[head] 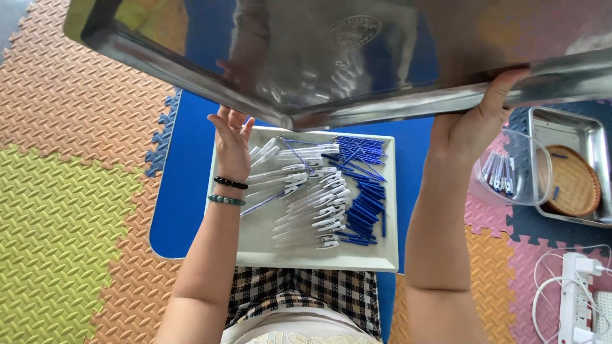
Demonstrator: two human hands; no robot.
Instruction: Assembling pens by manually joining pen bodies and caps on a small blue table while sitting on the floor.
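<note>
1. A person seated on a floor of coloured foam mats lifts a large steel tray overhead, close to the camera, its shiny underside filling the top of the view.

2. The right hand is closed on the tray's rolled rim, thumb hooked over the edge. The left hand, with two bead bracelets at the wrist, is spread open, fingertips reaching up under the rim.

3. Below, across the lap, a white rectangular tray carries clear pen barrels with white clips beside a heap of blue refills and caps.

4. To the right stand a clear tub of pens, another steel tray holding a woven basket, and a white power strip.

5. The raised tray looks stiff, smooth and likely slippery, fairly light for its size; opposite rims seem the surest hold.
</note>
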